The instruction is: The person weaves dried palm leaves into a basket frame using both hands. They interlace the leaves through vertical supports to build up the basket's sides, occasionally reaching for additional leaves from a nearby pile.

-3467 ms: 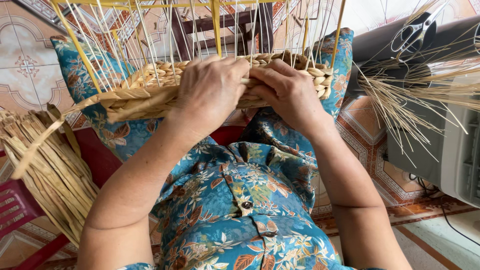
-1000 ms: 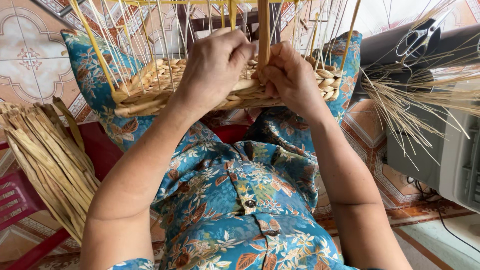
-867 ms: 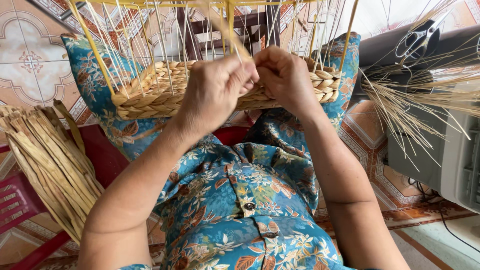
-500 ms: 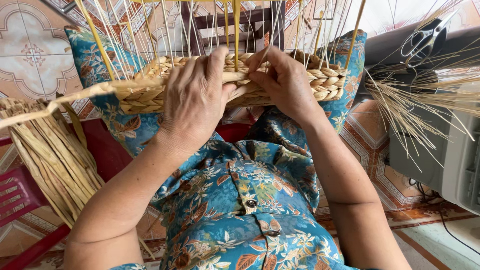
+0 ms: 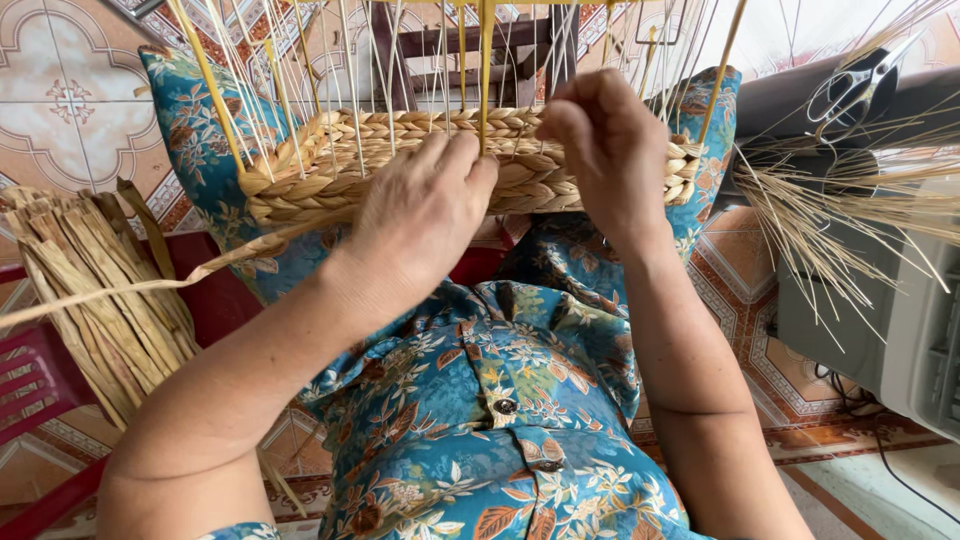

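Observation:
A half-woven straw basket (image 5: 310, 165) rests on my knees, its braided rows low and many thin upright stakes (image 5: 345, 70) rising from the rim. My left hand (image 5: 425, 215) lies flat on the woven wall, fingers pressing the braid near a yellow stake (image 5: 485, 60). A long flat straw strand (image 5: 150, 285) trails from under that hand toward the left. My right hand (image 5: 605, 150) is curled at the rim, fingers pinched among the stakes; what it pinches is hidden.
A bundle of flat straw strips (image 5: 95, 300) lies on a red plastic chair (image 5: 35, 385) at my left. Loose thin reeds (image 5: 850, 200) fan out at the right over a grey box (image 5: 900, 330), with scissors (image 5: 865, 80) above them. Patterned floor tiles (image 5: 60, 90) surround me.
My left hand has slid from the upright stakes down onto the woven wall, drawing the strand out to the left. My right hand has stayed at the rim.

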